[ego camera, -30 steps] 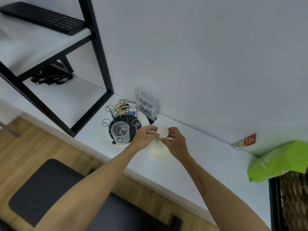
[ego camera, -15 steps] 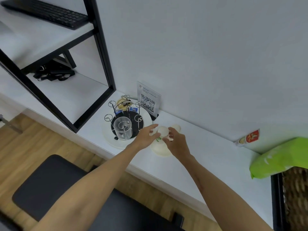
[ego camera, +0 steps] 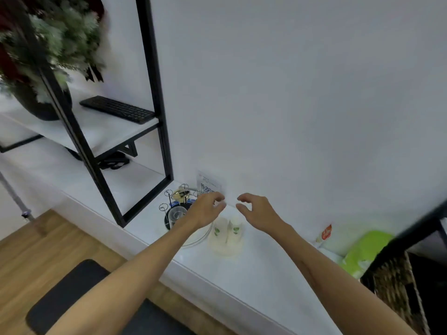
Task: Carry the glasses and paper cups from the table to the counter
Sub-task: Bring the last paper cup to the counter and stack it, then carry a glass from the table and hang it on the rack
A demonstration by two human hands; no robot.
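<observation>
Both hands have let go of the cups and lifted since a second ago. My left hand (ego camera: 208,209) and right hand (ego camera: 258,210) hover above the white bench (ego camera: 254,269), fingers loosely curled, holding nothing, a gap between them. Two white paper cups with green leaf prints (ego camera: 228,234) stand side by side on the bench just below. Clear drinking glass (ego camera: 177,215) sits on the round wire-post rack (ego camera: 169,206), left of the cups.

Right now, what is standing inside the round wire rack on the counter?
One clear glass stands upside down in the wire rack, with a gold object behind it. The left hand covers the rack's right side.
</observation>
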